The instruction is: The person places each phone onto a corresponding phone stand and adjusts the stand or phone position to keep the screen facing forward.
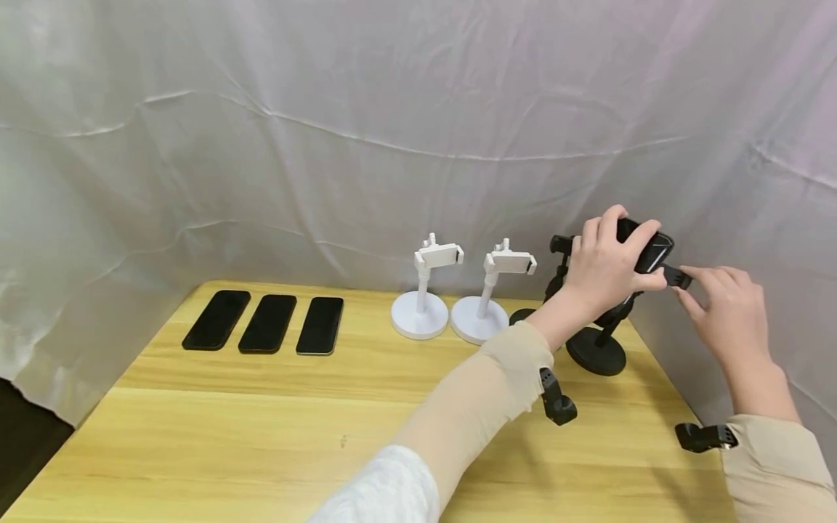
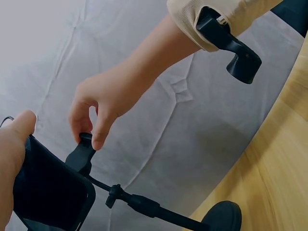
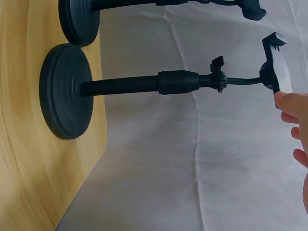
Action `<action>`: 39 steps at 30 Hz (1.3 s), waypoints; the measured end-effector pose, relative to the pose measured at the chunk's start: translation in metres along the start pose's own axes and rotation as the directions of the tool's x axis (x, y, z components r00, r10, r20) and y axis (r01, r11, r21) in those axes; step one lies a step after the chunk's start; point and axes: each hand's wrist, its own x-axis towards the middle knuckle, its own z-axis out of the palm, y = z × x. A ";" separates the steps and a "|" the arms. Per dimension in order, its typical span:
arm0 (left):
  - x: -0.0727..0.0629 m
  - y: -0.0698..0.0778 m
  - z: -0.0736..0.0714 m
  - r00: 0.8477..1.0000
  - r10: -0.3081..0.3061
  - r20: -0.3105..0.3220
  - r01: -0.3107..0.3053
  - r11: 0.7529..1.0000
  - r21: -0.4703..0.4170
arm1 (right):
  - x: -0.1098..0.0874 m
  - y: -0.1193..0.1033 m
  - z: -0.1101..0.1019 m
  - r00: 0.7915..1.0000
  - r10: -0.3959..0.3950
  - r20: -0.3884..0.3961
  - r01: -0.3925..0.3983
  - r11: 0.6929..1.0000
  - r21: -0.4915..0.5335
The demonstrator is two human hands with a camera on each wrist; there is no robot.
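A black phone [image 1: 656, 252] is gripped by my left hand [image 1: 604, 263], its thumb and fingers on the phone's edges. Just right of it, my right hand [image 1: 735, 312] pinches one end of a black phone stand's clamp [image 1: 677, 277] between thumb and fingers. The right wrist view shows the clamp [image 3: 277, 70] with no phone in it, above the stand's pole and round base [image 3: 66, 91]. Seen from the left wrist, the phone [image 2: 50, 187] is close to the clamp [image 2: 81, 156]; whether they touch I cannot tell.
A second black stand [image 1: 560, 245] is partly hidden behind my left arm. Two white phone stands [image 1: 421, 316] [image 1: 480, 319] are left of it. Three black phones [image 1: 217, 319] [image 1: 268, 323] [image 1: 320, 325] lie flat at the wooden table's [image 1: 261, 436] back left. A grey curtain [image 1: 327, 145] hangs behind.
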 end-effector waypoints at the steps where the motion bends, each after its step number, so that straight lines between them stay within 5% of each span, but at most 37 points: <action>1: 0.001 0.001 0.001 1.000 0.000 0.002 0.000 1.000 -0.002 | 0.000 0.000 -0.001 1.000 0.002 0.002 -0.002 1.000 -0.004; 13: 0.017 0.018 0.004 0.993 -0.023 0.115 0.032 0.997 -0.076 | 0.004 -0.002 -0.006 1.000 -0.006 -0.012 0.006 1.000 -0.019; 21: 0.025 0.033 0.007 0.964 -0.056 0.262 0.102 0.981 -0.164 | 0.004 0.000 -0.009 0.999 -0.034 -0.030 0.033 0.999 -0.034; 34: 0.031 0.042 0.018 0.938 -0.080 0.337 0.170 0.954 -0.248 | 0.001 0.002 -0.009 1.000 -0.005 -0.003 0.005 1.000 -0.028; 39: 0.028 0.041 0.025 0.946 -0.088 0.311 0.174 0.950 -0.260 | -0.001 -0.001 -0.004 1.000 -0.008 0.003 0.008 1.000 -0.017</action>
